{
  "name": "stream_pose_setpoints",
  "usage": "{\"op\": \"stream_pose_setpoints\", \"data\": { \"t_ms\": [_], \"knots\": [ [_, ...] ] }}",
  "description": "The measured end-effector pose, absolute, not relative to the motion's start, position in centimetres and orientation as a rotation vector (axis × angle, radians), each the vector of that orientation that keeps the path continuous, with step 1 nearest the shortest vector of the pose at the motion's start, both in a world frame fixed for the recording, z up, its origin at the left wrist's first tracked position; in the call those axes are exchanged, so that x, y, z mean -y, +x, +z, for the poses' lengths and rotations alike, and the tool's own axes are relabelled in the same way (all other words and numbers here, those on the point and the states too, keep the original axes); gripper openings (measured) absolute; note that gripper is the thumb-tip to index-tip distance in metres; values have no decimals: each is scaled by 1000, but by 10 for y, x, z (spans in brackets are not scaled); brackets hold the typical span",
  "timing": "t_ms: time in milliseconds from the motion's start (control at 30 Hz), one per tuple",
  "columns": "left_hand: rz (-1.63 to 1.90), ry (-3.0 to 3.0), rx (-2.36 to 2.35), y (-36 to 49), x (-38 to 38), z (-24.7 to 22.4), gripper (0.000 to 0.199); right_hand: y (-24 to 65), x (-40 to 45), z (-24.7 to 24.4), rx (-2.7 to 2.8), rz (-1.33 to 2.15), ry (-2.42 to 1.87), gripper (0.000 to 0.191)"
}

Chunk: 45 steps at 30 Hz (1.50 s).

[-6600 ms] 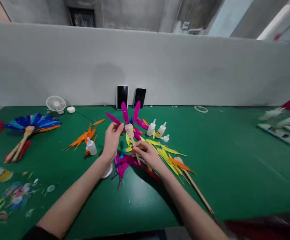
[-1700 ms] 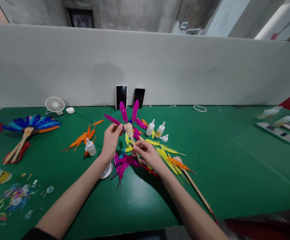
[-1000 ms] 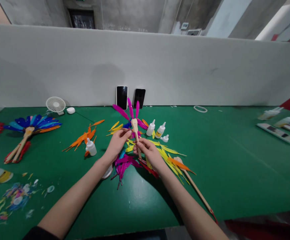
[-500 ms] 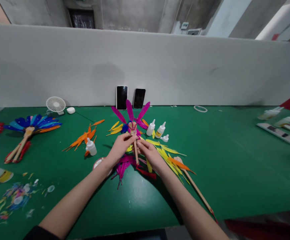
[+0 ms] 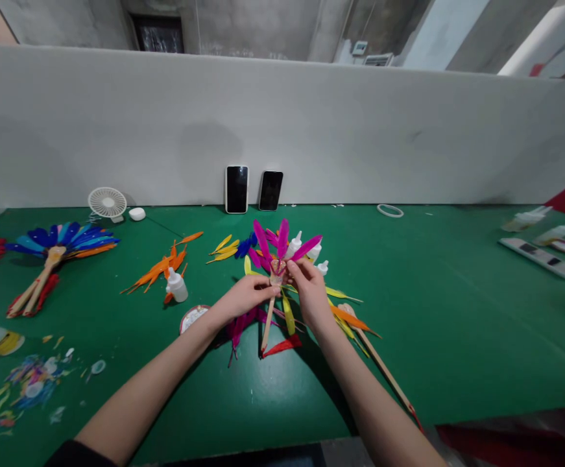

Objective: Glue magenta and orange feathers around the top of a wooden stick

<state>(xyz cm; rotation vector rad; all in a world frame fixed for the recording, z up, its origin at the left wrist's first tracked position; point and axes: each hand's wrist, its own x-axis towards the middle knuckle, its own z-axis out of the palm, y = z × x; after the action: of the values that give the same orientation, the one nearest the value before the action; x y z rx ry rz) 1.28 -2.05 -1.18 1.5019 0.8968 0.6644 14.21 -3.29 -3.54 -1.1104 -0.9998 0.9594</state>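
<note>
A feather fan (image 5: 283,240) with three long magenta feathers spread from a glossy, clear-coated head stands tilted in front of me. Its wooden stick (image 5: 269,321) slants down to a red tassel (image 5: 283,346) on the table. My left hand (image 5: 249,296) is closed round the stick just below the head. Thumb and fingers of my right hand (image 5: 310,285) pinch the head's right edge, at the base of the right feather; the exact contact is partly hidden. Loose magenta feathers (image 5: 242,324) and a yellow feather (image 5: 288,314) lie beneath and beside the stick.
Orange feathers (image 5: 163,269) and a glue bottle (image 5: 177,285) lie left. A finished blue feather fan (image 5: 68,237) is farther left, near colourful scraps (image 5: 32,383). Another wooden stick (image 5: 384,363) lies right. Two phones (image 5: 237,189) lean on the white partition (image 5: 311,130).
The fan has shifted right and toward me, its feathers lower in view. My right hand has risen from the stick to the head's right edge; my left hand still grips the stick.
</note>
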Motion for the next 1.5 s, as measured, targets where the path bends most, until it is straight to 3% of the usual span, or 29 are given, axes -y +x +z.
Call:
{"op": "stream_pose_setpoints", "data": {
  "t_ms": [300, 667, 800, 1033, 1500],
  "knots": [
    [763, 1522, -945, 8, 19, -2, 19, 138, 35, -32, 1015, 1057, -1107, 28],
    [1309, 1108, -1077, -46, 54, -1, 27, 146, 27, -42, 1105, 955, -1249, 14],
    [1271, 1101, -1124, -56, 73, -7, 32, 142, 28, -43, 1453, 799, -1373, 6],
    [1329, 1092, -1193, -49, 86, -15, 36, 133, 42, -42, 2232, 632, -1415, 17],
    [1341, 970, -1192, -49, 81, -25, 34, 130, 47, -50, 2529, 249, -1595, 15]
  ]
}}
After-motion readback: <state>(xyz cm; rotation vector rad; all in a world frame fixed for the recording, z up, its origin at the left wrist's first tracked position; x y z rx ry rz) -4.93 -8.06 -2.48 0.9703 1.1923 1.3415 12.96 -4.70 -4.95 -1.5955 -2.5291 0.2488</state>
